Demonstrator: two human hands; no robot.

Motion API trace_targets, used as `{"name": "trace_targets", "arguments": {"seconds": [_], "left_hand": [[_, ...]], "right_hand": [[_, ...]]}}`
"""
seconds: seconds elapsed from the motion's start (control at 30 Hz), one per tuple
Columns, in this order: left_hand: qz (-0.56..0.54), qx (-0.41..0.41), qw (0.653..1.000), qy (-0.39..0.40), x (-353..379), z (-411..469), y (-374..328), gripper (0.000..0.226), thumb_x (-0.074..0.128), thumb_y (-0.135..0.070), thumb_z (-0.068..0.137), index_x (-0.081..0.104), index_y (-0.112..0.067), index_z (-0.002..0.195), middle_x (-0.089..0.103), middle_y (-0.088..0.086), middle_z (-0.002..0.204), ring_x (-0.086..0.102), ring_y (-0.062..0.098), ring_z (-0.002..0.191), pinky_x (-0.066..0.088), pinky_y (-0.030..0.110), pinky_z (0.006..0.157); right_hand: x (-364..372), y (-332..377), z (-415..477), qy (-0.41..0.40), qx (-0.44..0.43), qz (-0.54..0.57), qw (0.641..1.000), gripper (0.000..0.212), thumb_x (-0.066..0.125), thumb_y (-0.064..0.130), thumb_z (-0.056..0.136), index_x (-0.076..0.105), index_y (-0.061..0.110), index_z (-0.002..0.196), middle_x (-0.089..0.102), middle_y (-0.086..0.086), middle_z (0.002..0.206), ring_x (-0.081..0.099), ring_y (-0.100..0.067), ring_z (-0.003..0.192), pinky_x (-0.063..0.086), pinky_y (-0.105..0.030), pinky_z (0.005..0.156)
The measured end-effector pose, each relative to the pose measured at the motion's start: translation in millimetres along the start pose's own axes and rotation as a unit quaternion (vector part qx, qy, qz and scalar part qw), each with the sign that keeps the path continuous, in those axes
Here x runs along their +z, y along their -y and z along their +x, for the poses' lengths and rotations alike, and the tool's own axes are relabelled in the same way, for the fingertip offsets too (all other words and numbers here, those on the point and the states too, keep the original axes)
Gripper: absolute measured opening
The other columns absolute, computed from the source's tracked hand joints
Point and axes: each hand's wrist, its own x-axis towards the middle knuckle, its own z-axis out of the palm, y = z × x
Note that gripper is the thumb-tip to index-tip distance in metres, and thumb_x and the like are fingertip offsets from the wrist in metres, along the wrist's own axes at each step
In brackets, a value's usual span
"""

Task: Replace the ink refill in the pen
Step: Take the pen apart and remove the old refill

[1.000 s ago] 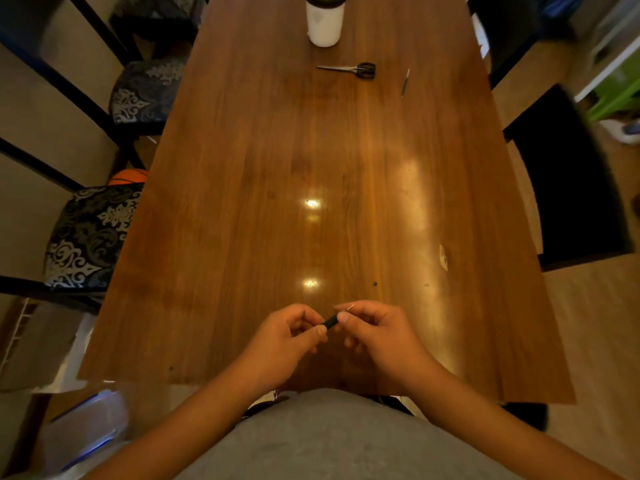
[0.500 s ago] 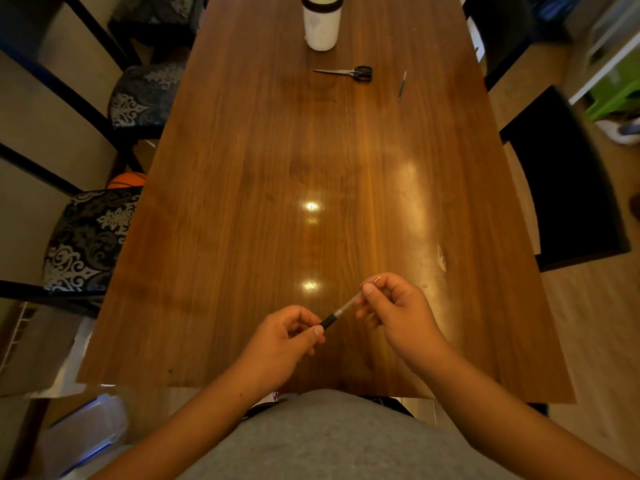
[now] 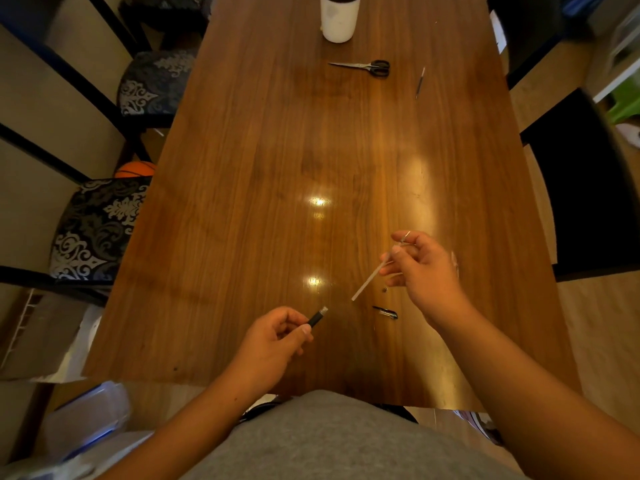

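My left hand (image 3: 273, 344) pinches the black pen barrel (image 3: 318, 317) above the near edge of the table, its open end pointing up and right. My right hand (image 3: 424, 268) holds a thin pale ink refill (image 3: 367, 280) by its upper end. The refill is fully out of the barrel, its lower tip a short gap from the barrel's mouth. A small black pen part (image 3: 385, 312) lies on the table below the right hand, with a tiny dark piece (image 3: 385, 289) beside it. Another thin refill (image 3: 420, 82) lies far away at the back right.
Scissors (image 3: 363, 66) and a white cup (image 3: 339, 17) sit at the far end of the wooden table (image 3: 277, 168). Patterned chairs (image 3: 93, 226) stand on the left, a black chair (image 3: 588, 181) on the right. An orange ball (image 3: 135, 169) lies on the floor.
My right hand has pulled the refill up and to the right, out of the barrel. The hands have moved apart. A small pen part now shows on the table.
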Motion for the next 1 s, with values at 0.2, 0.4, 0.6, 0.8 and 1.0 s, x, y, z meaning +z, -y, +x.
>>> {"name": "trace_targets", "arguments": {"seconds": [0.2, 0.4, 0.6, 0.8, 1.0], "left_hand": [[-0.008, -0.015, 1.0, -0.011, -10.6, 3.1, 9.3, 0.011, 0.061, -0.018, 0.092, 0.065, -0.028, 0.088, 0.075, 0.0, 0.084, 0.065, 0.005, 0.064, 0.048, 0.017, 0.054], [-0.015, -0.021, 0.999, -0.021, -21.6, 4.3, 15.6, 0.023, 0.062, -0.02, 0.091, 0.066, -0.04, 0.08, 0.075, -0.003, 0.086, 0.065, 0.005, 0.064, 0.048, 0.018, 0.053], [-0.021, -0.033, 0.999, -0.033, -35.0, 3.5, 23.0, 0.019, 0.061, -0.019, 0.091, 0.067, -0.035, 0.082, 0.075, 0.001, 0.087, 0.065, 0.004, 0.063, 0.048, 0.017, 0.052], [-0.018, -0.042, 0.998, -0.04, -47.3, 5.9, 30.8, 0.012, 0.06, -0.018, 0.092, 0.067, -0.027, 0.087, 0.075, 0.0, 0.085, 0.065, 0.004, 0.063, 0.048, 0.016, 0.052], [-0.028, -0.032, 0.999, -0.032, -51.8, 11.9, 29.0, 0.011, 0.056, -0.018, 0.094, 0.065, -0.023, 0.092, 0.074, -0.004, 0.077, 0.061, 0.002, 0.058, 0.048, 0.015, 0.05]], "right_hand": [[21.2, -23.7, 16.5, 0.022, 0.029, -0.171, 0.985, 0.017, 0.066, 0.008, 0.088, 0.06, 0.016, 0.102, 0.069, -0.001, 0.07, 0.065, -0.01, 0.06, 0.054, -0.024, 0.057], [44.0, -60.8, 34.5, 0.006, 0.114, -0.282, 0.953, 0.012, 0.068, 0.021, 0.088, 0.071, 0.012, 0.082, 0.067, -0.005, 0.067, 0.062, -0.018, 0.057, 0.052, -0.033, 0.054], [51.6, -82.2, 48.5, 0.014, 0.102, -0.433, 0.896, 0.024, 0.064, 0.034, 0.088, 0.065, 0.022, 0.067, 0.064, 0.002, 0.061, 0.061, -0.014, 0.055, 0.044, -0.024, 0.046], [54.0, -86.2, 54.9, 0.015, 0.107, -0.47, 0.876, 0.023, 0.063, 0.035, 0.088, 0.063, 0.02, 0.071, 0.065, 0.0, 0.063, 0.063, -0.017, 0.057, 0.056, -0.033, 0.053], [54.1, -88.0, 56.0, 0.005, 0.109, -0.474, 0.874, 0.025, 0.065, 0.034, 0.088, 0.061, 0.019, 0.068, 0.064, 0.0, 0.062, 0.062, -0.016, 0.054, 0.053, -0.03, 0.048]]}}
